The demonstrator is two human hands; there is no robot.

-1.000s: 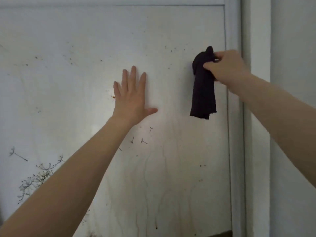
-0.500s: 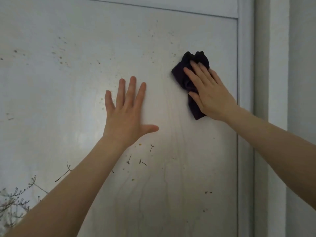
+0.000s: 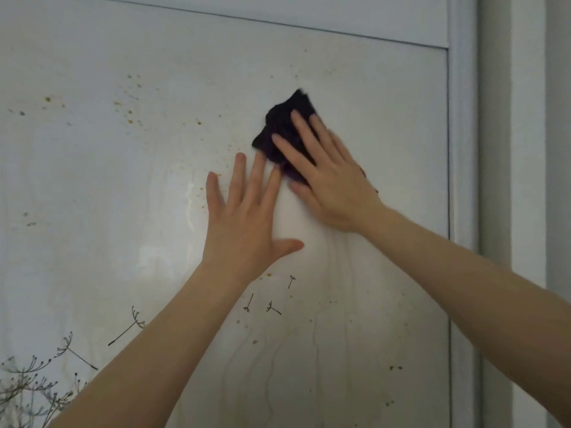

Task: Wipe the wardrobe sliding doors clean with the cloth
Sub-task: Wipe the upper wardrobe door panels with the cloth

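A pale glossy wardrobe sliding door [image 3: 108,168] fills the view, speckled with brown spots and marked by drip streaks lower down. My right hand [image 3: 327,186] lies flat on a dark crumpled cloth [image 3: 282,125] and presses it against the door's upper middle; part of the cloth is hidden under the palm. My left hand [image 3: 244,220] rests flat on the door just below-left of the cloth, fingers spread, fingertips nearly touching the cloth's lower edge. It holds nothing.
The door's light frame [image 3: 463,149] runs vertically at the right, with a wall strip [image 3: 525,134] beyond it. Printed dandelion drawings [image 3: 34,378] sit at the lower left, and small seed drawings [image 3: 268,304] lie below my left hand.
My right hand went from pinching the hanging cloth to pressing it flat on the door, then slid it left and down toward my left hand. The view has shifted upward.
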